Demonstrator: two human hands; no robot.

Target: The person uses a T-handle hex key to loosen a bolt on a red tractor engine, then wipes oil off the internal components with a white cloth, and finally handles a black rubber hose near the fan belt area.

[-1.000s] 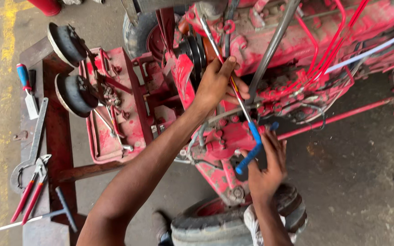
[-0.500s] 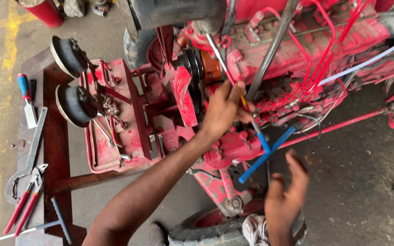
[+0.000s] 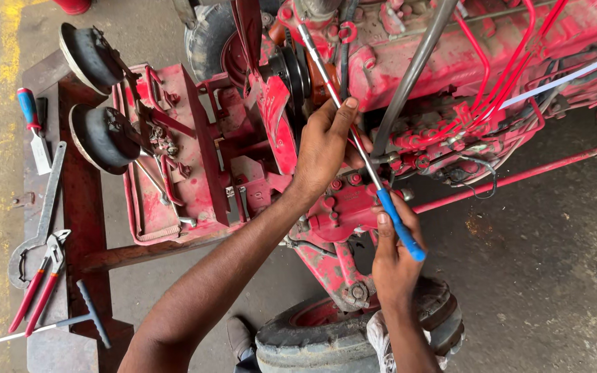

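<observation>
A long screwdriver with a thin steel shaft and a blue handle point(image 3: 412, 245) runs diagonally across the red tractor engine point(image 3: 409, 55), its tip up near the fan pulley. My left hand point(image 3: 323, 148) reaches in from the lower left and pinches the shaft midway, fingers against the engine block. My right hand point(image 3: 394, 259) is wrapped around the blue handle, just above the front tyre point(image 3: 326, 342).
A rust-red bench point(image 3: 81, 207) on the left carries a blue-handled screwdriver point(image 3: 29, 110), a large spanner point(image 3: 44, 200), red-handled pliers point(image 3: 36, 287) and a T-handle wrench point(image 3: 84, 319). Two dark headlamps point(image 3: 105, 138) stick out of the red front panel. A grey pipe point(image 3: 416, 69) crosses the engine.
Half a second ago my right hand was off the handle with its fingers spread. Now it grips the blue handle again. My left hand has stayed on the shaft.
</observation>
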